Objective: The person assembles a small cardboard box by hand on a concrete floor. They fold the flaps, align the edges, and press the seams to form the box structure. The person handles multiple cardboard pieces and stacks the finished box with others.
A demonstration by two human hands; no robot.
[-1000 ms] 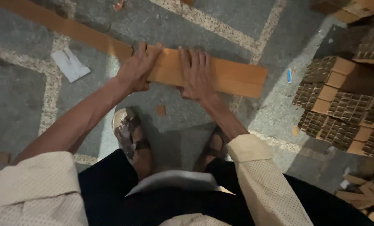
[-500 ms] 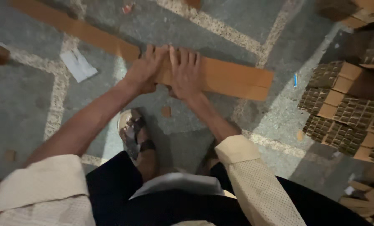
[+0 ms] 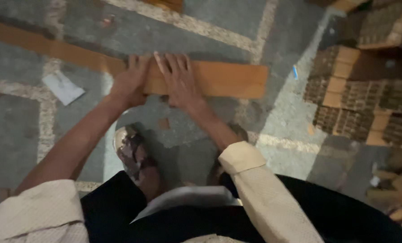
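A long flat brown board (image 3: 223, 78) lies across the grey stone floor, running from the upper left to the middle right. My left hand (image 3: 130, 83) rests flat on it, fingers spread over its near edge. My right hand (image 3: 179, 81) lies palm down on the board right beside the left one, fingers pointing away from me. Both hands press on the board's top face and neither is wrapped around it. Below the hands my sandalled left foot (image 3: 133, 155) stands on the floor.
Stacks of dark blocks with tan cardboard faces (image 3: 358, 94) stand at the right. A scrap of white paper (image 3: 62, 87) lies at the left, a small blue item (image 3: 295, 72) near the board's right end, and wood scraps (image 3: 396, 193) at the lower right.
My two hands have slid closer together on the board, until they are side by side. The view has shifted slightly.
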